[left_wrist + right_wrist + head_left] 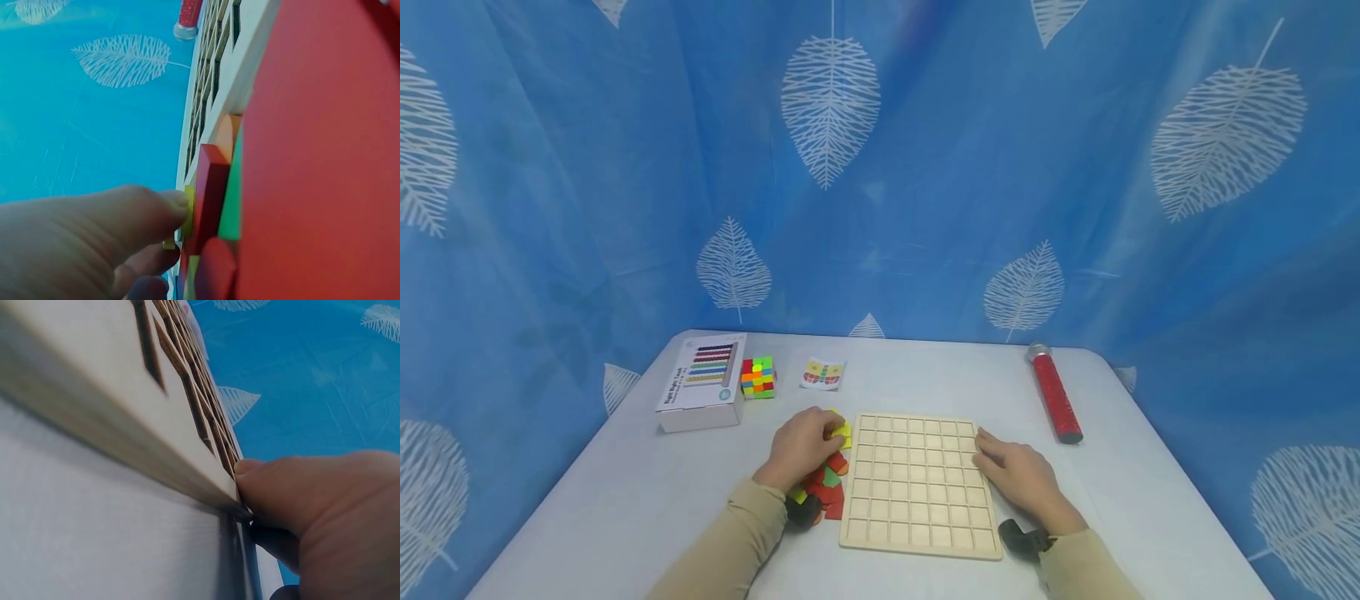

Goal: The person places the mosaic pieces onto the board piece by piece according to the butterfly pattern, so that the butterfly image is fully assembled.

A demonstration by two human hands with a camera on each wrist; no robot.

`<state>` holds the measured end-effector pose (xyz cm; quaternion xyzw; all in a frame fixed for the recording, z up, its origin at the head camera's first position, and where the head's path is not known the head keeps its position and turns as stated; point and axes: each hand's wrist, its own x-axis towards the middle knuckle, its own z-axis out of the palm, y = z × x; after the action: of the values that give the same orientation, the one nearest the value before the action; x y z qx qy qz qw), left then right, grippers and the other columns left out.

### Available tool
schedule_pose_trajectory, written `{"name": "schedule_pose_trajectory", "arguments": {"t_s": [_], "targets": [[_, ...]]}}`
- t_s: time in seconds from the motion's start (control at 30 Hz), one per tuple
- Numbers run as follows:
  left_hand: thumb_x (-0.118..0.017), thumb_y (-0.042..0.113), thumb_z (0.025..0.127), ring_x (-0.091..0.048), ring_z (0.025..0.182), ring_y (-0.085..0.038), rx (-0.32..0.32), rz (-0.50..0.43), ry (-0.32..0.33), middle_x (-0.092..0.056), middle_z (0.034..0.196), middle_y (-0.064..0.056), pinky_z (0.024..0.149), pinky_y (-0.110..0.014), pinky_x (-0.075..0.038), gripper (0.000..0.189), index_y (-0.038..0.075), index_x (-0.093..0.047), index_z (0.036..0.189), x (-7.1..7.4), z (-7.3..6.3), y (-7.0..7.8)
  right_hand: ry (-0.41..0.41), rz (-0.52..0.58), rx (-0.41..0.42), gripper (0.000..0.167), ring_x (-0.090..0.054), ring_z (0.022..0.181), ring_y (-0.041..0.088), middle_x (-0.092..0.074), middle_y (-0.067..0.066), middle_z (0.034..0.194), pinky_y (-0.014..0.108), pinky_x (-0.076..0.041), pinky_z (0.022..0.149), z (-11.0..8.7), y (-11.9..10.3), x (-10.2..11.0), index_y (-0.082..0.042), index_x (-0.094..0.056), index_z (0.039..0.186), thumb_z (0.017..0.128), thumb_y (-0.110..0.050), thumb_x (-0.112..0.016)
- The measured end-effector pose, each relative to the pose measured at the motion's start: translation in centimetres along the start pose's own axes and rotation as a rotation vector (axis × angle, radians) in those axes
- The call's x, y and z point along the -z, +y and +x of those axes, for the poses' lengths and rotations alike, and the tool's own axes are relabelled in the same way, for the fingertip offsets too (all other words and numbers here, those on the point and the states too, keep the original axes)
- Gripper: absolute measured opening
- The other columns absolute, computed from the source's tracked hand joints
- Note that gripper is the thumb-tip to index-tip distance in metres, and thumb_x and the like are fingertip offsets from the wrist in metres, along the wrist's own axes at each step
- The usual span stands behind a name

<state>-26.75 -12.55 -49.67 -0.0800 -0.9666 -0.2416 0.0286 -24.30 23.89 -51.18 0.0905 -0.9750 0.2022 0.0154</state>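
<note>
My left grip [800, 450] pinches a yellow piece [189, 212], thumb on one face, a fingertip opposite. Just off the 10 o'clock side of the wooden grid board [919, 483], near its rim. Pile of loose pieces [833, 493] runs along the board's 9 o'clock edge, partly under my hand: red mostly, some green, yellow, orange. Some overlap.

My right grip [1021, 477] is at the board's 2 o'clock edge, fingers fairly straight, thumb tip touching the rim. How far the fingers go round the edge: can't tell. Board lies flat on the counter [910, 392], no pieces in its cells.

Handling, my judgement: the piece looks light, stiff, flat, probably a bit slick, not fragile. Best hold is by opposite edges or a face-to-face pinch near one corner, so neighbours don't drag along. Board looks rigid, fairly light, could slide if bumped; hold it by the outer rim, off the cells.

Around the board: pattern card [822, 374] towards 11, puzzle cube [758, 377] and white box [703, 383] towards 10, red tube with a silver end [1055, 396] towards 2.
</note>
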Motion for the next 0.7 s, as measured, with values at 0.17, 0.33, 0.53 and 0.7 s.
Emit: {"name": "schedule_pose_trajectory", "arguments": {"t_s": [0.17, 0.33, 0.53, 0.7], "targets": [[-0.083, 0.028, 0.086, -0.051, 0.076, -0.012, -0.013, 0.003, -0.007, -0.056, 0.083, 0.007, 0.064, -0.027, -0.044, 0.035, 0.018, -0.077, 0.119, -0.1, 0.1, 0.4, -0.003, 0.001, -0.003, 0.05, -0.056, 0.136, 0.036, -0.055, 0.001, 0.152, 0.058, -0.045, 0.107, -0.1, 0.1, 0.1, -0.015, -0.06, 0.144, 0.101, -0.039, -0.063], [-0.083, 0.029, 0.086, -0.052, 0.077, -0.012, -0.029, -0.016, -0.009, -0.057, 0.086, 0.007, 0.064, -0.027, -0.045, 0.036, 0.019, -0.076, 0.12, -0.3, 0.2, 0.7, -0.004, 0.007, 0.003, 0.051, -0.055, 0.137, 0.036, -0.054, 0.001, 0.153, 0.058, -0.045, 0.107, 0.0, 0.0, 0.1, -0.015, -0.059, 0.145, 0.101, -0.04, -0.063], [-0.082, 0.027, 0.086, -0.054, 0.08, -0.012, -0.082, -0.093, -0.011, -0.063, 0.095, 0.007, 0.069, -0.028, -0.048, 0.034, 0.019, -0.076, 0.118, -0.6, 0.4, 0.7, -0.003, 0.017, 0.005, 0.051, -0.054, 0.137, 0.036, -0.054, 0.001, 0.152, 0.057, -0.046, 0.107, 0.0, 0.0, 0.1, -0.015, -0.059, 0.145, 0.101, -0.039, -0.063], [-0.081, 0.028, 0.086, -0.057, 0.084, -0.01, -0.112, -0.108, -0.018, -0.067, 0.099, 0.006, 0.074, -0.03, -0.051, 0.033, 0.019, -0.076, 0.118, -1.1, 0.7, 0.6, -0.012, 0.016, 0.003, 0.051, -0.054, 0.138, 0.035, -0.054, 0.001, 0.153, 0.057, -0.044, 0.109, -0.1, -0.1, 0.1, -0.015, -0.059, 0.145, 0.101, -0.039, -0.062]]}}
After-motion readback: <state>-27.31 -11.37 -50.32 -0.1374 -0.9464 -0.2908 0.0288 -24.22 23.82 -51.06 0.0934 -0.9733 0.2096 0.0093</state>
